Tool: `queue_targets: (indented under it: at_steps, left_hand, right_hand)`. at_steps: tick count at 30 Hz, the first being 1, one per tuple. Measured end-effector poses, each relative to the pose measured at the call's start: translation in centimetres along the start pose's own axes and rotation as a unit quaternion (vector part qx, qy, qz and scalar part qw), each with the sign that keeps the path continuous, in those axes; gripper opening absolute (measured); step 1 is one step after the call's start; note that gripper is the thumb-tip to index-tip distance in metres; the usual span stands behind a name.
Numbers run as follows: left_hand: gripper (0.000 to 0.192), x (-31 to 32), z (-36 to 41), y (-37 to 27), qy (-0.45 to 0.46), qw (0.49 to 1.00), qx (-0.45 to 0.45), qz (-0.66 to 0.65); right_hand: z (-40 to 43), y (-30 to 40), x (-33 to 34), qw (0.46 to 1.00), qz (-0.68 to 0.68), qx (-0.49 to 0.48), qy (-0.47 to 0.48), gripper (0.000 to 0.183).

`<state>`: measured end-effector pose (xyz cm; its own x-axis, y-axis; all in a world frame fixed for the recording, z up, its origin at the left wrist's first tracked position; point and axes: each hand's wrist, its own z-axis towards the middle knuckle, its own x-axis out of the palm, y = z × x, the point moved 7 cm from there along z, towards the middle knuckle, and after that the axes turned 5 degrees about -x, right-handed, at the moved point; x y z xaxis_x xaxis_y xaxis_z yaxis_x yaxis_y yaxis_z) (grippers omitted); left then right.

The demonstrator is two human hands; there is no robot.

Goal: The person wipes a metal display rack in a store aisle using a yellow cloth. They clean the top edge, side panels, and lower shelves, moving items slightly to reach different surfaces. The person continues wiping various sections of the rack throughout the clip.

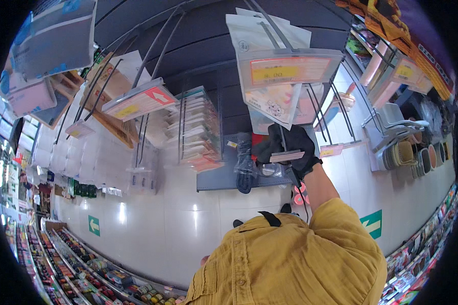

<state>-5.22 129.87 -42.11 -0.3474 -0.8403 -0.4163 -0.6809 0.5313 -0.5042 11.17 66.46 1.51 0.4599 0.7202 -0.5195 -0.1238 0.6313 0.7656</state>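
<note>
My right hand (303,146), in a black glove, reaches up to a metal display hook (283,139) with a small price tag holder (287,156) at its end. The glove is behind and around this hook, just under a hanging white printed pouch (274,105). Its fingers are partly hidden, so I cannot tell whether they grip anything. A black device with a cable (294,178) is at my wrist. Above the hand, a larger price tag holder (290,68) fronts more flat white packs (238,34). My left hand is out of view.
A grey bottom shelf (213,182) bears a dark plastic-wrapped bundle (244,171). Stacked flat packs (194,133) hang left of it. Empty hooks (341,110) stick out at right, near plastic stools (397,118) and bins (423,160). Stocked shelves (99,267) stand behind me.
</note>
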Motion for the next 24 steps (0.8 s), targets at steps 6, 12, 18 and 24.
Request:
queue_targets:
  at_steps: [6, 12, 18, 24]
  left_hand:
    - [0.025, -1.0, 2.6, -2.3, 0.031, 0.999, 0.015, 0.011]
    - [0.028, -1.1, 4.3, -2.9, 0.041, 0.997, -0.021, 0.056]
    - [0.023, -1.3, 5.2, -5.6, 0.062, 0.954, 0.006, 0.293]
    - [0.015, 0.9, -0.5, -16.0, 0.145, 0.819, 0.306, 0.464]
  right_hand:
    - [-2.8, 0.0, -0.3, 0.979, 0.203, 0.023, -0.012, 0.026]
    - [-4.1, 0.9, 0.5, 0.986, 0.161, 0.039, -0.025, 0.025]
    - [-5.9, 2.0, 0.8, 0.990, 0.130, 0.052, -0.014, 0.025]
    - [-9.9, 4.2, 3.1, 0.959, 0.227, 0.143, 0.087, 0.023]
